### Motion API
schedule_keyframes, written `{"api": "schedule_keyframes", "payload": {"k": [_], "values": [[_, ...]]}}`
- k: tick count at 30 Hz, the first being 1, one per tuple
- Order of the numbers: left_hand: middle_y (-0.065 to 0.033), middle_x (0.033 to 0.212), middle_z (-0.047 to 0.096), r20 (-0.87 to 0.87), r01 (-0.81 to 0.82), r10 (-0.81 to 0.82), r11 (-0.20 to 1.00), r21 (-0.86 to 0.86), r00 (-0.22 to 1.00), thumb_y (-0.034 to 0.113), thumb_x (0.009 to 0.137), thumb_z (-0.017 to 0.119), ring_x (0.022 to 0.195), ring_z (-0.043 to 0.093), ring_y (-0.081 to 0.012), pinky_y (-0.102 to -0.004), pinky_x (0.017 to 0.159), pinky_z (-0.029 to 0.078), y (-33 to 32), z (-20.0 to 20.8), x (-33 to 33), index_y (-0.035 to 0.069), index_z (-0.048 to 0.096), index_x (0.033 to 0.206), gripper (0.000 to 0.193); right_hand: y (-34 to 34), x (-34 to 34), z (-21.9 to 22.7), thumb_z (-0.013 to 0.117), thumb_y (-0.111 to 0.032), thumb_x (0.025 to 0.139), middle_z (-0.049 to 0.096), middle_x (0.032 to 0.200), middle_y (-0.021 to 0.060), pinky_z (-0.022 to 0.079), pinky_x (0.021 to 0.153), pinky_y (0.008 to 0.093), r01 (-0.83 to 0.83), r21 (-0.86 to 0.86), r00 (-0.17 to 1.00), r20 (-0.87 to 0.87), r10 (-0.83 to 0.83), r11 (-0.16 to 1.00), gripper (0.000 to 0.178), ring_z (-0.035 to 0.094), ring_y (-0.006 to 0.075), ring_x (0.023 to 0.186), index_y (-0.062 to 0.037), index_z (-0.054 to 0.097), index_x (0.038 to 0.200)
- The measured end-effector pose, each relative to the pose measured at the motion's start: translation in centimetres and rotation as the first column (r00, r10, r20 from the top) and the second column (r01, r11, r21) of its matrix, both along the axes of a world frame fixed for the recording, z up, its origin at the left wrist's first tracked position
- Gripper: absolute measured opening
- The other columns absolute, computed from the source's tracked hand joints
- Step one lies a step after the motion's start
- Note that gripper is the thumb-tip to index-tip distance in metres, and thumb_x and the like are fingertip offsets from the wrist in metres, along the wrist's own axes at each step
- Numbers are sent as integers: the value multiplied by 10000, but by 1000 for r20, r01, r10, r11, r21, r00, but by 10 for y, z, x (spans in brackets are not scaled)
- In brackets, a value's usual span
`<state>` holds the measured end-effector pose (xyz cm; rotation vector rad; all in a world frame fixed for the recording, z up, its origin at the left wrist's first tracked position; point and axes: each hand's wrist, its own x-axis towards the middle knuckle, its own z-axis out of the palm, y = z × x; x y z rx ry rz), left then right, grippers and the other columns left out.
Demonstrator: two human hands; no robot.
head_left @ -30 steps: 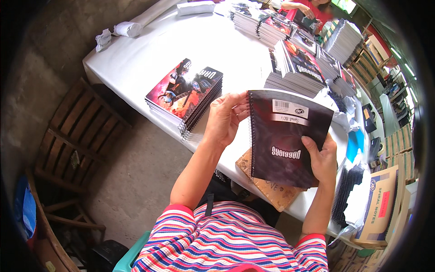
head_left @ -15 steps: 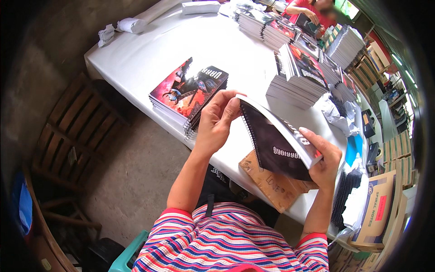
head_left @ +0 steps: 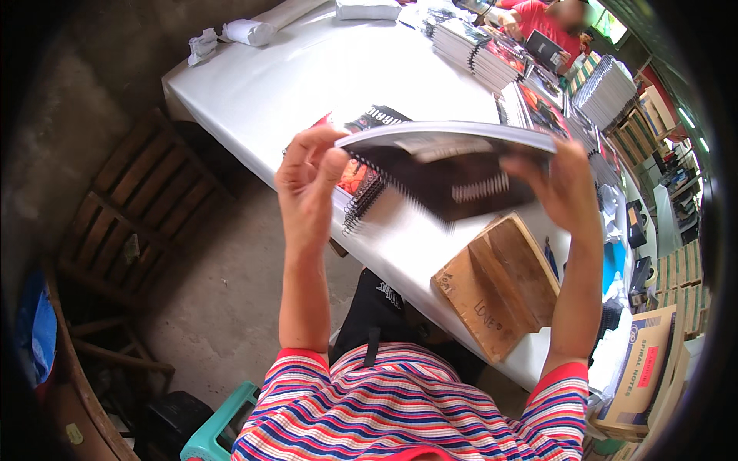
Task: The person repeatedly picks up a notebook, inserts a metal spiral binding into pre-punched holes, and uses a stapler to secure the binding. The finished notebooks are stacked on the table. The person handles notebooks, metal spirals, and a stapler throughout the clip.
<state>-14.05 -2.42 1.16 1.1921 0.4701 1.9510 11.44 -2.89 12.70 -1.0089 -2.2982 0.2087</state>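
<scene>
A black spiral notebook (head_left: 430, 180) is raised over the white table, bowed along its page edge and slightly blurred. My left hand (head_left: 309, 173) pinches one corner beside the coil. My right hand (head_left: 565, 184) grips the opposite end, its fingers over the dark cover. Behind my left hand lies a stack of spiral notebooks (head_left: 357, 178) with red and black pictured covers, partly hidden by the raised one. Below the notebook a wooden block (head_left: 492, 288) with a groove and handwriting rests at the table's near edge.
More notebook piles (head_left: 480, 58) fill the far right, where a person in a red shirt (head_left: 538, 23) holds a dark notebook. Crumpled white paper (head_left: 247, 32) lies on the table's far left. A carton (head_left: 639, 369) stands at right, a slatted wooden chair (head_left: 134, 207) at left.
Both hands have lifted the notebook and spread apart, the left hand moving left, the right upward. The wooden block now shows more fully. The person opposite has shifted their notebook.
</scene>
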Motion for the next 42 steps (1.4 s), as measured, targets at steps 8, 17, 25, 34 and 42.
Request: {"api": "schedule_keyframes", "payload": {"k": [8, 17, 25, 34, 42], "values": [[-145, 1264, 491, -42, -424, 433, 852, -306, 900, 372, 945, 440, 1238, 402, -198, -331, 1041, 257, 50, -40, -61, 13, 460, 1263, 480, 96, -87, -86, 619, 2, 711, 587, 1184, 42, 376, 958, 453, -213, 356, 977, 72, 201, 910, 431, 527, 218, 1116, -179, 641, 1102], [-112, 1055, 498, -130, -425, 412, 792, -439, 902, 265, 912, 537, 966, 472, -160, -267, 885, 354, 86, -92, -47, -14, 448, 1094, 344, 134, -62, -152, 556, -567, 807, 450, 1306, 222, 334, 1023, 393, 220, -200, 893, -352, -280, 955, 714, 408, 344, 1236, -76, 429, 1310], [-71, 877, 474, 223, -375, 491, 831, -412, 842, 151, 900, 521, 775, 525, -138, -255, 694, 458, 100, -103, -30, 29, 381, 944, 191, 173, -110, -203, 496, -377, 902, 613, 1033, 202, 435, 862, 360, 376, -582, 487, -538, -688, 722, 398, 582, 309, 985, -4, 610, 982], [-115, 968, 544, 141, -352, 440, 840, -412, 887, 36, 791, 437, 778, 573, -172, -277, 675, 504, 97, -101, -26, 11, 421, 1173, 384, 181, -100, -209, 519, -242, 839, 553, 1098, 209, 420, 915, 412, 409, -550, 568, -471, -675, 728, 344, 535, 364, 1026, -15, 551, 1095], [-110, 1119, 449, -52, -695, 702, 686, -218, 710, 124, 849, 495, 1071, 438, -218, -354, 964, 329, 76, -114, -67, -3, 388, 1192, 381, 258, 72, -93, 608, -241, 670, 600, 836, 194, 467, 770, 449, 729, 238, 676, -391, -624, 641, 299, 595, 333, 821, 3, 623, 844]]}}
